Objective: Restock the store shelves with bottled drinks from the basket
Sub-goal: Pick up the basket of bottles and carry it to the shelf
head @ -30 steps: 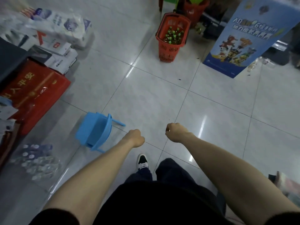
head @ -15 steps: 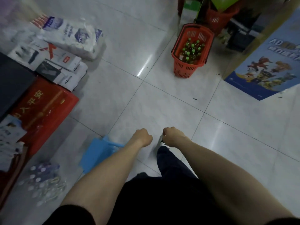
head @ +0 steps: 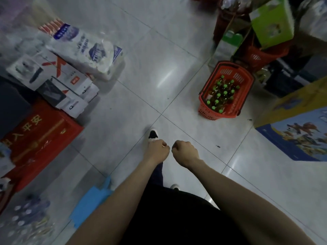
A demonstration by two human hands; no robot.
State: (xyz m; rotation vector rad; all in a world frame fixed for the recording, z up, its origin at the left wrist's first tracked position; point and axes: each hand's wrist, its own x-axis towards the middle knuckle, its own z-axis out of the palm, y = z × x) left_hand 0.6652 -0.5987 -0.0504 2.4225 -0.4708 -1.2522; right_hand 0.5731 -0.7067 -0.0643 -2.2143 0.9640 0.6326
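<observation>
Nearer now than a moment ago: red basket, standing on the pale tiled floor, ahead and to the right of both hands, well apart from them. Contents: bottled drinks, upright, green caps, dark amber liquid, packed close together.

Left hand: curled into a loose fist, nothing in it, held out in front of the body. Right hand: likewise a closed fist, empty, just beside the left, a narrow gap between them.

Shoe: black and white, on the floor just beyond the left hand.

Blue stool: on the floor below and left of the left forearm, partly hidden by it; lower in view than half a second ago.

Far left of the hands: red carton with gold lettering; white boxes stacked beyond it; white wrapped pack with blue print further still.

Right of the right hand: blue cartoon display board.

Beyond the basket: second red basket, green carton resting in it.
</observation>
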